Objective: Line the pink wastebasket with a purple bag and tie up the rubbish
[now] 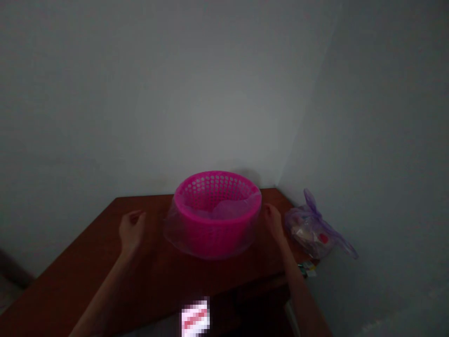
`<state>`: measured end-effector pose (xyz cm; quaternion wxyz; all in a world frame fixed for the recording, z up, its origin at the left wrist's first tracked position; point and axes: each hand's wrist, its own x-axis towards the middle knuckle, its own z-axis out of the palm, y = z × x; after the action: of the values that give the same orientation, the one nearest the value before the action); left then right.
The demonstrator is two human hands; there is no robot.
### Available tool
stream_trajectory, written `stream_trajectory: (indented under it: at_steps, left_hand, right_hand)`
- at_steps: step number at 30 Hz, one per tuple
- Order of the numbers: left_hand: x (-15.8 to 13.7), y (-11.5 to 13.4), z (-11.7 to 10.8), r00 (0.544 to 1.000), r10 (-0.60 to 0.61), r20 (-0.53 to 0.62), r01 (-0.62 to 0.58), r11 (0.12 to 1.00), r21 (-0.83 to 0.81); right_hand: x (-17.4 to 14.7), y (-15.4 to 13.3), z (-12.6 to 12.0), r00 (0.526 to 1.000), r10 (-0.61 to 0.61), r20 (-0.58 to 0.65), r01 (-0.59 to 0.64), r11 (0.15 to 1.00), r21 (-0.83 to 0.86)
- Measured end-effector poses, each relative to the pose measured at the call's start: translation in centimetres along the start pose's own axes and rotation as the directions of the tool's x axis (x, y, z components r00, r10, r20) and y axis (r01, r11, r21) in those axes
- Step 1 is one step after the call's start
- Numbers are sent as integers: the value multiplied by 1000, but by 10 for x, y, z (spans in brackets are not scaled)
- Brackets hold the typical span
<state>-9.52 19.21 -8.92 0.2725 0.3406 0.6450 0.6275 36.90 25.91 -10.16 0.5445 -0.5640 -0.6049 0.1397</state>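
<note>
Currently, a pink basket (214, 223) draped with a translucent bag (172, 234) stands on the table (150, 281). Left fingers (139, 224) curl loosely open, apart from it; whether the nearby right hand (273, 221) grips anything, I cannot tell.

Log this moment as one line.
left hand: left of basket, apart | right hand: right of basket | basket: upright on table, liner over rim | bag: by table's right edge

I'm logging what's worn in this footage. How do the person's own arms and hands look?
The left hand and right hand are ungloved. The left forearm and right forearm are bare, with no sleeve, watch or bracelet visible. It is too dim to tell about rings.
</note>
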Motion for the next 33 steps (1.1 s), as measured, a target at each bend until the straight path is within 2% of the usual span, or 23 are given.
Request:
stream_trajectory:
  at_steps: [1,2,4,5,6,8,9,10,11,12,14,15,17,21,25,27,30,33]
  left_hand:
    - [-7,20,-4,977,199,-80,-188,974,123]
    - [-16,43,-3,925,372,-80,-351,915,200]
    - [-44,94,13,814,574,92,-580,794,182]
    - [-60,119,27,720,665,195,-692,709,136]
    - [-78,142,44,593,754,283,-798,598,78]
    - [-111,177,78,287,868,406,-943,331,-41]
    - [-126,187,93,153,883,444,-973,214,-91]
    - [-138,192,105,62,874,483,-986,128,-106]
    - [-148,192,112,-7,864,504,-993,55,-109]
    - [-155,187,115,-43,856,515,-996,6,-94]
    - [-160,168,110,-56,866,497,-998,-44,-36]
    - [-159,155,103,-41,878,477,-999,-45,-3]
    - [-152,130,87,7,892,453,-999,-12,38]
    - [-139,96,62,115,841,528,-992,125,16]
    - [-134,89,49,225,784,579,-957,289,-19]
    - [-133,91,44,259,780,570,-939,341,-41]
    - [-133,97,42,263,810,524,-937,345,-62]
    - [-135,99,47,199,833,516,-962,265,-57]
  right_hand:
    - [3,-10,-14,994,-81,-78,81,997,-3]
    - [4,-21,-26,977,-155,-145,156,988,-2]
    - [-3,-45,-43,943,-243,-226,254,967,23]
    - [-9,-56,-47,937,-250,-243,270,962,50]
    - [-17,-66,-48,938,-246,-242,272,959,81]
    - [-34,-82,-46,949,-242,-201,269,955,123]
    - [-40,-89,-44,951,-261,-169,283,951,124]
    - [-44,-94,-42,945,-301,-130,316,942,114]
    - [-46,-99,-42,929,-359,-87,367,925,98]
    - [-45,-104,-42,905,-423,-38,425,901,85]
    - [-37,-112,-45,844,-529,84,523,848,91]
    - [-31,-114,-46,819,-554,150,543,833,106]
    - [-15,-113,-46,799,-547,251,528,837,143]
    - [16,-86,-34,817,-484,313,428,874,232]
    - [33,-56,-26,861,-421,287,352,899,263]
    - [35,-52,-26,876,-415,247,355,900,253]
    - [31,-58,-30,872,-441,211,389,888,247]
    - [24,-67,-32,843,-462,276,404,882,242]
